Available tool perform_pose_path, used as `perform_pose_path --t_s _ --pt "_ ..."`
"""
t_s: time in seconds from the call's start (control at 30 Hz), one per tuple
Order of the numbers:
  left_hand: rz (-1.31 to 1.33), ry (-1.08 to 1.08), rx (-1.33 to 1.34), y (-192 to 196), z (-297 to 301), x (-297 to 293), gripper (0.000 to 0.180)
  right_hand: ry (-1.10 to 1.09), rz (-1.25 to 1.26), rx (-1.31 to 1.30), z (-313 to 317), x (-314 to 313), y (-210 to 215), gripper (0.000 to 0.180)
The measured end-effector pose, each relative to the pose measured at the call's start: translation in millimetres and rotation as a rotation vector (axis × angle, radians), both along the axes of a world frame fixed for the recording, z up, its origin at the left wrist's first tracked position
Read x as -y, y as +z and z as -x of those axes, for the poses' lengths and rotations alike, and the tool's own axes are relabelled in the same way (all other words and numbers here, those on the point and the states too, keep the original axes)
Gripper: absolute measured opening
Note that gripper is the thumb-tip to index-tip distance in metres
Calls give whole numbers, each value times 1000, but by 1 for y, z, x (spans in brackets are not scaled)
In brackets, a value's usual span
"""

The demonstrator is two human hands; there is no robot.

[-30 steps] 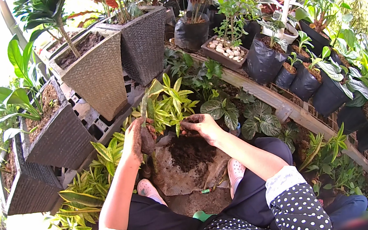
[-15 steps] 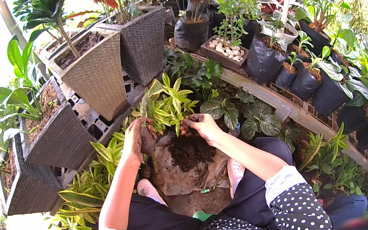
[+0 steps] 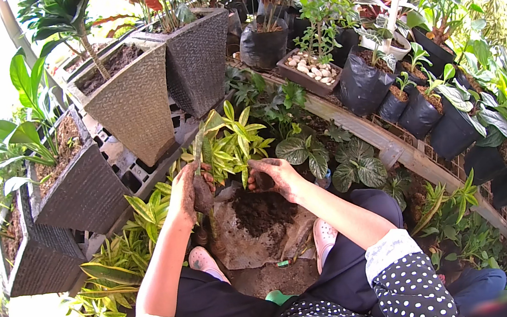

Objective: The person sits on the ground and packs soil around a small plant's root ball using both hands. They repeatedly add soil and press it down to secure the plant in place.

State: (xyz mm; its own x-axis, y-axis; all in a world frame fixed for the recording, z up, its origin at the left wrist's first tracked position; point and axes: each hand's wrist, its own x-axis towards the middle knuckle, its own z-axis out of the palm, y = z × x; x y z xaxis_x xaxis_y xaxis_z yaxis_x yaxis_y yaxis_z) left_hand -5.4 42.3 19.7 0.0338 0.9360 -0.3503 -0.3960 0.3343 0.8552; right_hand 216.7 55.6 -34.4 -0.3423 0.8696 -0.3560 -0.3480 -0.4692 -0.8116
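Observation:
My left hand [image 3: 185, 192] is closed around the base of a plant with a long, upright grey-green leaf [image 3: 200, 146]. A brown, soil-covered clump [image 3: 203, 194] shows at its lower end, against my palm. To the right, my right hand [image 3: 277, 173] has its dirty fingers curled round a dark lump of soil [image 3: 262, 182]. A heap of loose dark soil [image 3: 264, 211] lies below both hands on a flat, dirt-smeared sheet [image 3: 234, 248] between my feet. Yellow-green leaves [image 3: 238, 137] rise just beyond the hands.
Tall textured planters [image 3: 129, 105] stand at the left. A metal-edged rack [image 3: 392, 153] with several black plant bags [image 3: 366, 84] and a pebble-filled pot [image 3: 313, 73] runs along the right. Low leafy plants [image 3: 116, 273] crowd both sides. My pink clogs [image 3: 325, 235] flank the sheet.
My right hand has turned slightly, and the dark lump in its fingers now shows more. My left hand and the plant have barely moved.

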Motion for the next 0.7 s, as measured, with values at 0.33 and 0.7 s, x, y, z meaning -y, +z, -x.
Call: perform_pose_path --t_s 0.33,0.7 --pt "10 2 -14 1 0 0 20 79 12 -114 -1 0 -5 28" --pt "31 3 -4 4 -1 0 19 101 -80 -123 3 1 -15 33"
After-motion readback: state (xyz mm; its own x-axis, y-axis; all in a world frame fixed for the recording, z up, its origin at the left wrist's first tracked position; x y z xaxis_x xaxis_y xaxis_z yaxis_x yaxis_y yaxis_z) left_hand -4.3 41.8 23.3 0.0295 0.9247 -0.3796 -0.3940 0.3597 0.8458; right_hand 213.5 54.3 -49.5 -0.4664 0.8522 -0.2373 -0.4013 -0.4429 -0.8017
